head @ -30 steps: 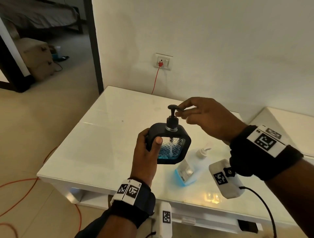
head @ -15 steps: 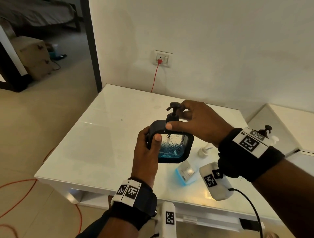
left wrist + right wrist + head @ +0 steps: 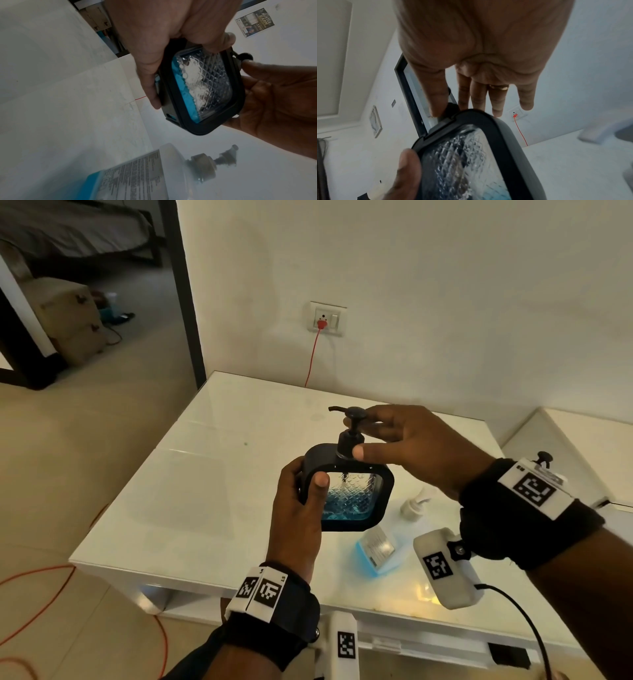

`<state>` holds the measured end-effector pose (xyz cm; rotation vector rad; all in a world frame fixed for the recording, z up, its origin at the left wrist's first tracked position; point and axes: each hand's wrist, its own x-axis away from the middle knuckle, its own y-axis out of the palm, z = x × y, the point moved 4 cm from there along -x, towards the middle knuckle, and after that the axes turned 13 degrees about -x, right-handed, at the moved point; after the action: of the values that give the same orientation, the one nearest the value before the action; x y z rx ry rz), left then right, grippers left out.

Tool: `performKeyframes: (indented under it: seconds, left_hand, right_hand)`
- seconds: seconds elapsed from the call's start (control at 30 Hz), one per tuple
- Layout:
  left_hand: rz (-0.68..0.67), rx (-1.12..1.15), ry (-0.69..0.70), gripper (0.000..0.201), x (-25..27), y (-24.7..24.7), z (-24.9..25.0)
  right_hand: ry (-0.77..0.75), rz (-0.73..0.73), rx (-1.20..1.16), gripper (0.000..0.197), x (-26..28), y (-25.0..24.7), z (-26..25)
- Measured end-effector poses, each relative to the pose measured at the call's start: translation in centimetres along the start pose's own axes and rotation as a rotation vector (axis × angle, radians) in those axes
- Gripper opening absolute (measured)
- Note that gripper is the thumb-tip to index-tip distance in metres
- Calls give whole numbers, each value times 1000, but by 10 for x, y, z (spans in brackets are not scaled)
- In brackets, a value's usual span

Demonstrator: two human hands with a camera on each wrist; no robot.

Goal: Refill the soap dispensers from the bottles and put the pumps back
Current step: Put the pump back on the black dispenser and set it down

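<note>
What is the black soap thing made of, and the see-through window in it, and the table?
The dispenser's black frame looks like matte plastic or rubbery coating: dull, no glare. Its window looks like clear plastic or glass, moulded in a diamond pattern that glints, with blue soap behind. The pump seems black plastic. The table has a glossy white top, perhaps glass or lacquer: it shows reflections.

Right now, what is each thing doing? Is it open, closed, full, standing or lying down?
black dispenser: held up, partly full of blue soap
black pump: sitting in the dispenser neck
refill bottle: lying on the table, white pump on
left hand: grips dispenser
right hand: pinches pump collar
</note>
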<state>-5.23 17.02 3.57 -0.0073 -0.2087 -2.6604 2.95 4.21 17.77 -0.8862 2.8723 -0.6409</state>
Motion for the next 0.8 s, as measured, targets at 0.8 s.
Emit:
performKeyframes:
  seconds: [0.8]
  left_hand:
    - [8,37,2,81,3,3,2]
  right_hand:
    - [15,68,4,34,-4,1,5]
